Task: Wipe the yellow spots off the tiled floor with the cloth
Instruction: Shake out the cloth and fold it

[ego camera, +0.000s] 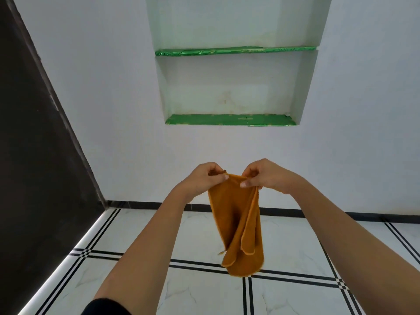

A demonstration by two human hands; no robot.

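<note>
A mustard-orange cloth (238,230) hangs in the air in front of me, folded lengthwise, its lower end dangling above the floor. My left hand (204,178) pinches its top left corner between thumb and fingers. My right hand (263,177) pinches the top right edge, close beside the left. Both arms are stretched forward at about chest height. The white tiled floor (136,287) with black double lines lies below. No yellow spots show on the visible tiles.
A white wall faces me with a recessed niche holding two green-lined shelves (231,120). A dark panel or door (34,155) runs along the left. A black skirting strip (147,204) marks the wall's foot.
</note>
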